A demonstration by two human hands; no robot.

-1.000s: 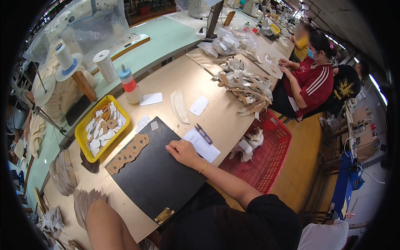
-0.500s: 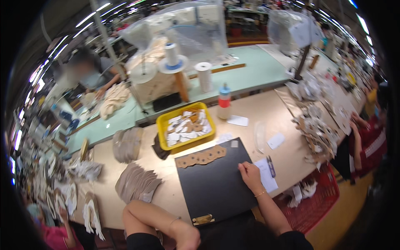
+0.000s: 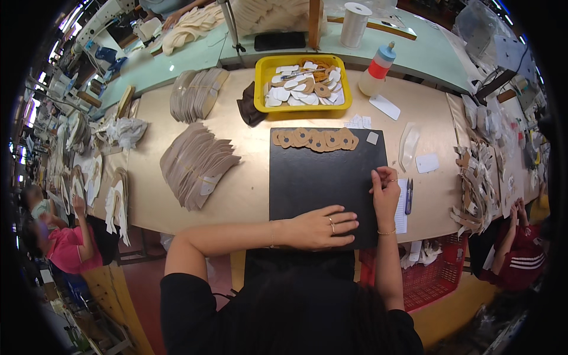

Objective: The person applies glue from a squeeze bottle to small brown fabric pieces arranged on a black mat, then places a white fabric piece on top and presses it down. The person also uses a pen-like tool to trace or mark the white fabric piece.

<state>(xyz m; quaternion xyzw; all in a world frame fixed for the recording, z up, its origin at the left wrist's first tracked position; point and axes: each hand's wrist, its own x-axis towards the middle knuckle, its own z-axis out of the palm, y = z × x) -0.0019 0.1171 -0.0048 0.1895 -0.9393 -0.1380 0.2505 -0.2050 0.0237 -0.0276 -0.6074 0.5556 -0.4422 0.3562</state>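
Left of the frame: two fanned stacks of grey-brown pieces [image 3: 192, 165] on the desk [image 3: 251, 207]. Upper centre: a yellow tray [image 3: 259, 89] of white and brown cutouts [image 3: 294, 93]. Centre: a black board [image 3: 319, 180] with overlapping brown patches [image 3: 318, 139] in a row along its upper edge; the left hand [image 3: 325, 228], palm down, fingers extended and slightly parted, lies over the board's lower edge. Right of centre: the right hand [image 3: 385, 184], fingers loosely bent, at the board's right edge; whether it grips anything cannot be told. Farther right: purple scissors [image 3: 409, 198] beside a white sheet [image 3: 401, 210].
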